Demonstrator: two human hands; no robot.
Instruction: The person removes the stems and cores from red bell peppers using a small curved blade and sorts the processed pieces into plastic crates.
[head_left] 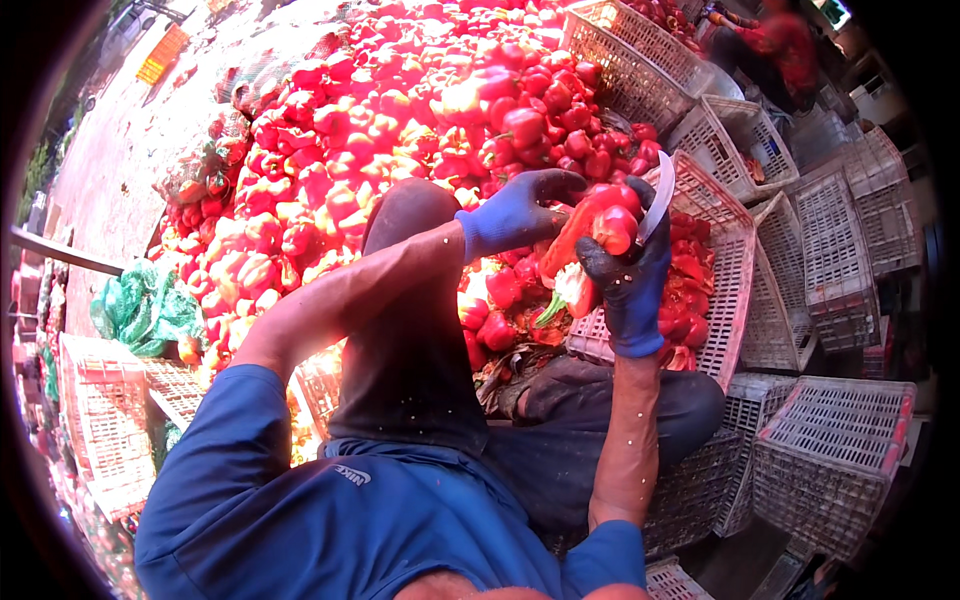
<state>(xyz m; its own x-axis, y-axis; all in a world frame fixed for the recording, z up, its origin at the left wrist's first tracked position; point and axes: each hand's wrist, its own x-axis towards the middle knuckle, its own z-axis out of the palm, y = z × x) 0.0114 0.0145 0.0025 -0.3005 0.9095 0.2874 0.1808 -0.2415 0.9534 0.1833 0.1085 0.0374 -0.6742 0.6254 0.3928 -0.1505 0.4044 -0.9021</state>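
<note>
My right hand [638, 295], in a blue glove with dark palm and fingers, is closed round a red bell pepper [607, 222]. The same hand has a knife [660, 197], its curved pale blade pointing up beside the fingers. The pepper is cut open; a piece with a pale inside and green stem [574, 290] hangs below it. Just left of the pepper is my left hand [515, 210], gloved alike, its thumb and fingers curved but apart with nothing visible between them. Whether its fingertips touch the pepper I cannot tell. The knife's handle is hidden in the right hand.
A large heap of red peppers [340, 130] spreads ahead of my legs. Right of my hands stands a crate [735, 270] with cut red peppers. Stacked plastic crates [830, 450] line the right side. Green netting [150, 305] lies at left. Another person [775, 50] sits far right.
</note>
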